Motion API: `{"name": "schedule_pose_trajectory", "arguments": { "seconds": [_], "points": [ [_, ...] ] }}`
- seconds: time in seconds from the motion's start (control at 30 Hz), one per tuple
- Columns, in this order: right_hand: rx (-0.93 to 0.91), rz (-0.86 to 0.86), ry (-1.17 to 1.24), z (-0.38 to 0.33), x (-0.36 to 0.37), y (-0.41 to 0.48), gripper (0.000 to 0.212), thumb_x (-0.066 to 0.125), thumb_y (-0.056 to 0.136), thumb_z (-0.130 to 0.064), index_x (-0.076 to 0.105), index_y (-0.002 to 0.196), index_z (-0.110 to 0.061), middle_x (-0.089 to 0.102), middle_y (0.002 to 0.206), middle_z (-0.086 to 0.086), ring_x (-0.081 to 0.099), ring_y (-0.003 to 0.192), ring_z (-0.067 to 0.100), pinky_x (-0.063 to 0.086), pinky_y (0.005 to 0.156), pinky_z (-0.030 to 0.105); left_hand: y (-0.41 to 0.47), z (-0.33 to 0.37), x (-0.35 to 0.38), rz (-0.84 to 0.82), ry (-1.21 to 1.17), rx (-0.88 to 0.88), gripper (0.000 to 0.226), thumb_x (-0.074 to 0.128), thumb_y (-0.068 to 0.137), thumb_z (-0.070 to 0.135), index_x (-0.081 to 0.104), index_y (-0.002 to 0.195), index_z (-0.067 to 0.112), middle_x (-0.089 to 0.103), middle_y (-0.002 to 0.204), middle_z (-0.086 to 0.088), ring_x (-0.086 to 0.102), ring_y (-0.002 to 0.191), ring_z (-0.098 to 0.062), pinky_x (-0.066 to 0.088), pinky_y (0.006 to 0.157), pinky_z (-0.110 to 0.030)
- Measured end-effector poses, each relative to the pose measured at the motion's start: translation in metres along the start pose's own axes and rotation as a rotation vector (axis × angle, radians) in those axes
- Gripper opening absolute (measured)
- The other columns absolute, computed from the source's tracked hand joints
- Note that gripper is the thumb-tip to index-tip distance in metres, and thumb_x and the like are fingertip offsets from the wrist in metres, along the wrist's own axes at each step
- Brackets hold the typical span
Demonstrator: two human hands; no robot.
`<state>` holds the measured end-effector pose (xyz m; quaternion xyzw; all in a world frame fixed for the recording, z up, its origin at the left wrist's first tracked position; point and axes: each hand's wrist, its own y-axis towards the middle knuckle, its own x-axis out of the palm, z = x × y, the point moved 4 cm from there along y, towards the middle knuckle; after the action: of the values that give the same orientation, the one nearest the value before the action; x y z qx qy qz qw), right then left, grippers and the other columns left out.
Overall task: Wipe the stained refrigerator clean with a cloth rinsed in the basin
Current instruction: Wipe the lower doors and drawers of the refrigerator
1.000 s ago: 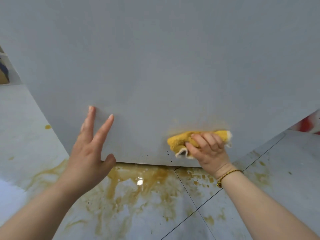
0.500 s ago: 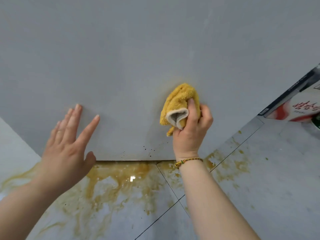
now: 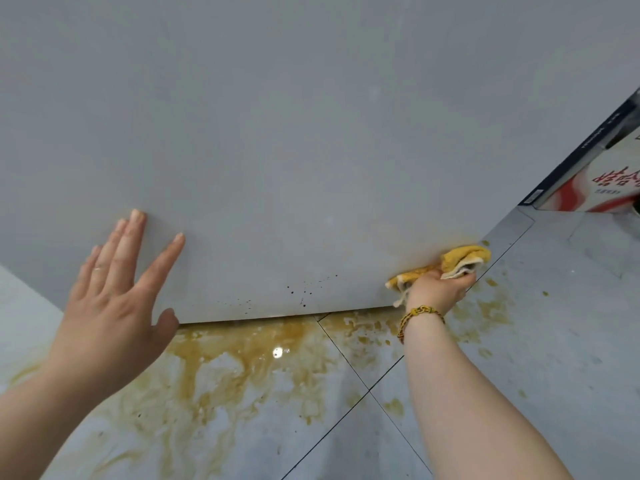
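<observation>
Against the lower right corner of the grey refrigerator panel point(image 3: 311, 133): one yellow cloth point(image 3: 457, 259), bunched, pale underside showing, pressed to the panel just above its bottom edge. Right hand point(image 3: 434, 289): fingers curled tight around the cloth, grip closed on it; beaded yellow bracelet point(image 3: 417, 315) at the wrist.

Left hand point(image 3: 114, 296): grip open, fingers spread and pointing up, holding nothing, raised at the panel's lower left; whether the fingertips touch the surface cannot be told. Thin ring point(image 3: 98, 269) on one finger.

Refrigerator panel, condition: faint yellowish smear around and above the cloth; scatter of small dark specks point(image 3: 304, 292) low on the panel, between the two hands.

Tiled floor point(image 3: 554, 341), grey, dark grout lines: wide brown-yellow spill point(image 3: 242, 355) pooled directly under the panel's bottom edge, running toward the viewer in streaks; further blotches below and to the right of the right hand; one bright glint of light on the wet patch.

Far right, upper edge: red-and-white printed box point(image 3: 602, 185) behind a dark frame, lettering unreadable.
</observation>
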<state>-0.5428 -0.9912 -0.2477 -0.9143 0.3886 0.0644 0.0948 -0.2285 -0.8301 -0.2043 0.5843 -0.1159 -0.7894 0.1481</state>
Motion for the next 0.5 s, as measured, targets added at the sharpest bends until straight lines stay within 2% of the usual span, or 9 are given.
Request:
{"name": "schedule_pose_trajectory", "arguments": {
  "seconds": [0.1, 0.13, 0.2, 0.23, 0.3, 0.33, 0.4, 0.43, 0.5],
  "points": [
    [0.196, 0.002, 0.025, 0.015, 0.006, 0.010, 0.039, 0.034, 0.097, -0.008, 0.032, 0.136, -0.005, 0.045, 0.133, 0.018, 0.051, 0.116, 0.032, 0.037, 0.078, 0.026, 0.001, 0.000, 0.001, 0.008, 0.006, 0.003, 0.070, 0.033, 0.066, 0.035, 0.030, 0.133, 0.017, -0.019, 0.151, 0.014, -0.015, 0.139, -0.003, -0.009, 0.110, -0.018],
    [0.291, -0.041, 0.021, 0.027, 0.010, 0.010, 0.038, 0.031, 0.099, -0.010, 0.030, 0.136, 0.000, 0.043, 0.136, 0.021, 0.046, 0.122, 0.033, 0.037, 0.088, 0.029, 0.001, 0.000, 0.001, 0.005, 0.013, -0.001, 0.070, 0.033, 0.066, 0.035, 0.030, 0.133, 0.017, -0.018, 0.151, 0.013, -0.016, 0.139, -0.003, -0.009, 0.110, -0.018],
    [0.475, -0.269, -0.044, 0.056, 0.028, -0.012, 0.044, 0.014, 0.102, -0.012, 0.017, 0.141, 0.007, 0.021, 0.148, 0.027, 0.024, 0.136, 0.037, 0.020, 0.112, 0.037, 0.001, 0.003, 0.001, -0.002, 0.033, -0.014, 0.069, 0.033, 0.067, 0.035, 0.030, 0.133, 0.016, -0.011, 0.155, 0.000, -0.017, 0.138, -0.002, -0.010, 0.109, -0.016],
    [0.540, -0.360, -0.062, 0.068, 0.037, -0.028, 0.045, 0.010, 0.101, -0.013, 0.016, 0.141, 0.008, 0.016, 0.149, 0.028, 0.019, 0.138, 0.039, 0.013, 0.115, 0.043, 0.001, 0.003, 0.001, 0.001, 0.040, -0.023, 0.069, 0.033, 0.067, 0.035, 0.031, 0.134, 0.016, -0.003, 0.153, -0.010, -0.018, 0.138, -0.001, -0.010, 0.109, -0.016],
    [0.684, -0.447, -0.061, 0.088, 0.054, -0.066, 0.035, 0.023, 0.100, -0.015, 0.035, 0.125, 0.006, 0.037, 0.139, 0.024, 0.035, 0.130, 0.037, 0.028, 0.109, 0.049, 0.001, 0.004, 0.001, 0.004, 0.040, -0.035, 0.070, 0.033, 0.067, 0.036, 0.031, 0.134, 0.016, 0.009, 0.146, -0.018, -0.019, 0.137, -0.001, -0.009, 0.109, -0.016],
    [0.723, -0.496, -0.082, 0.092, 0.059, -0.086, 0.030, 0.030, 0.098, -0.015, 0.040, 0.122, 0.002, 0.047, 0.129, 0.014, 0.042, 0.124, 0.034, 0.036, 0.104, 0.047, 0.002, 0.004, 0.001, 0.002, 0.037, -0.035, 0.070, 0.033, 0.067, 0.036, 0.031, 0.134, 0.016, 0.010, 0.145, -0.019, -0.019, 0.137, -0.001, -0.009, 0.109, -0.016],
    [0.779, -0.598, -0.071, 0.092, 0.065, -0.121, 0.023, 0.035, 0.097, -0.014, 0.042, 0.118, -0.008, 0.047, 0.110, 0.007, 0.046, 0.115, 0.030, 0.043, 0.092, 0.043, 0.003, 0.002, 0.001, 0.002, 0.039, -0.029, 0.069, 0.033, 0.068, 0.035, 0.030, 0.134, 0.016, 0.010, 0.145, -0.018, -0.019, 0.137, 0.000, -0.008, 0.109, -0.017],
    [0.790, -0.597, -0.062, 0.091, 0.067, -0.132, 0.019, 0.037, 0.096, -0.013, 0.042, 0.114, -0.011, 0.047, 0.106, 0.008, 0.049, 0.107, 0.029, 0.043, 0.086, 0.042, 0.002, 0.002, 0.000, 0.002, 0.042, -0.026, 0.069, 0.033, 0.068, 0.035, 0.030, 0.134, 0.016, 0.010, 0.145, -0.018, -0.020, 0.137, 0.000, -0.009, 0.109, -0.017],
    [0.701, -0.457, -0.068, 0.085, 0.062, -0.129, 0.017, 0.040, 0.093, -0.007, 0.041, 0.109, -0.011, 0.050, 0.103, 0.010, 0.050, 0.090, 0.024, 0.043, 0.077, 0.036, 0.001, 0.003, -0.001, 0.002, 0.042, -0.015, 0.070, 0.033, 0.068, 0.035, 0.029, 0.135, 0.016, 0.010, 0.145, -0.018, -0.020, 0.137, 0.000, -0.008, 0.109, -0.017]
  ]
}}
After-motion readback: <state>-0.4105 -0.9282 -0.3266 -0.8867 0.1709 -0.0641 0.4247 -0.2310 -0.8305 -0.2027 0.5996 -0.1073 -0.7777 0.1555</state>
